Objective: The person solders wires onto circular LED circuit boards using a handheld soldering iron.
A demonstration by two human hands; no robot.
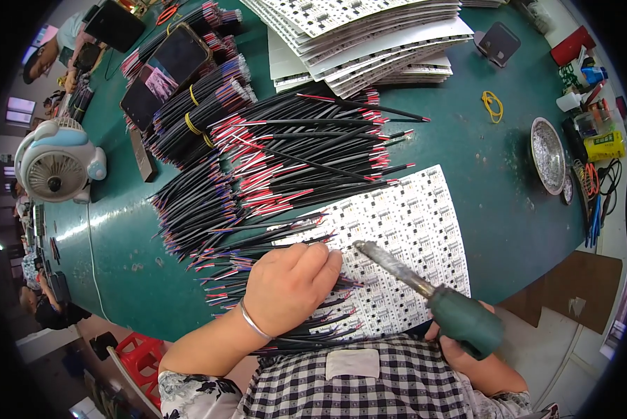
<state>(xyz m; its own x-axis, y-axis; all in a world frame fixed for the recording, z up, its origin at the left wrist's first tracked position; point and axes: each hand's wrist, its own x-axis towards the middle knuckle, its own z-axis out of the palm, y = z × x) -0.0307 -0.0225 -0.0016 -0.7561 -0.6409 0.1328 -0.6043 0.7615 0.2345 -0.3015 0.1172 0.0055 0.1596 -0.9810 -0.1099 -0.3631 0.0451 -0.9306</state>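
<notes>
My left hand (289, 285), with a silver bangle at the wrist, is closed over the white circuit board sheet (432, 230). It pinches a black wire (347, 282), whose tip shows beside the fingers; the rest is hidden under the hand. More black wires with stripped coloured ends lie along the sheet's left side, above and below this hand. My right hand (456, 349) is wrapped round the green handle of a soldering iron (397, 269). The iron's greyish tip hangs over the sheet, a little right of my left fingers.
Piles of black wires (306, 150) cover the bench's middle. A stack of circuit board sheets (376, 42) stands at the back. Phone (167, 73) and small fan (58, 164) are on the left; metal bowl (547, 155), yellow band (492, 106) and bottles (603, 145) on the right.
</notes>
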